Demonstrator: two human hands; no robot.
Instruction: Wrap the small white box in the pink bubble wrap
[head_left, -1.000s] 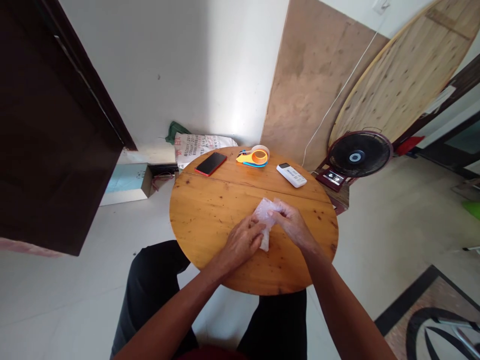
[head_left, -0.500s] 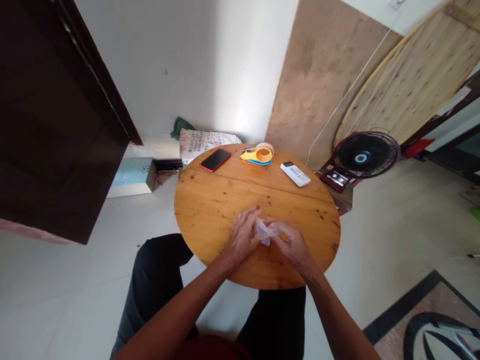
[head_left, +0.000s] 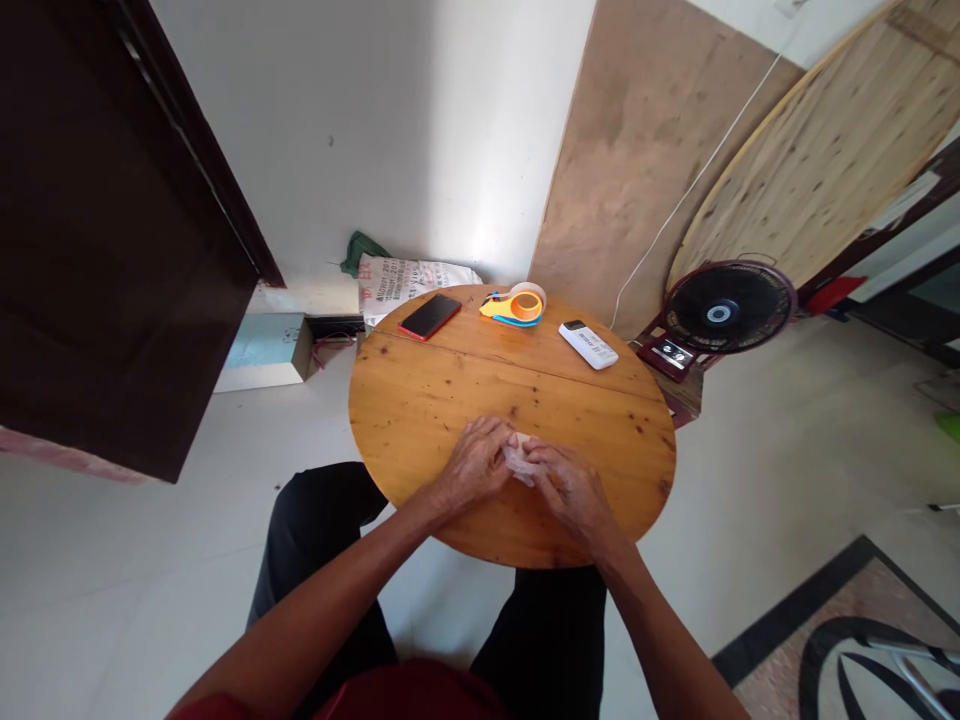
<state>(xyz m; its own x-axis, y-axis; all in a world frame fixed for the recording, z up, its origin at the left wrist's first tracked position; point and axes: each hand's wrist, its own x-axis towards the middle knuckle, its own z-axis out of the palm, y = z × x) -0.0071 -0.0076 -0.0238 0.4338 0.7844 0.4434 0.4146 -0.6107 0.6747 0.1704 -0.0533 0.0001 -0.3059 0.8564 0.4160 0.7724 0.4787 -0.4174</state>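
Observation:
A small crumpled piece of whitish, see-through plastic (head_left: 523,462) is pinched between both hands above the near half of the round wooden table (head_left: 420,400). My left hand (head_left: 478,462) has its fingers bent and closed on the plastic's left side. From the right, my right hand (head_left: 571,487) grips the plastic between thumb and fingers. The fingers cover part of it, and its exact shape is hard to make out.
Along the table's far side lie a red-edged phone (head_left: 430,317), an orange and blue tape dispenser (head_left: 516,306) and a white device (head_left: 588,345). A fan (head_left: 718,312) stands right of the table; a printed sack (head_left: 397,284) lies behind it.
My left hand's fingers have bent in from a flatter pose and closed on the plastic. The plastic looks more bunched up, and my right hand has shifted slightly left. The view has moved a little.

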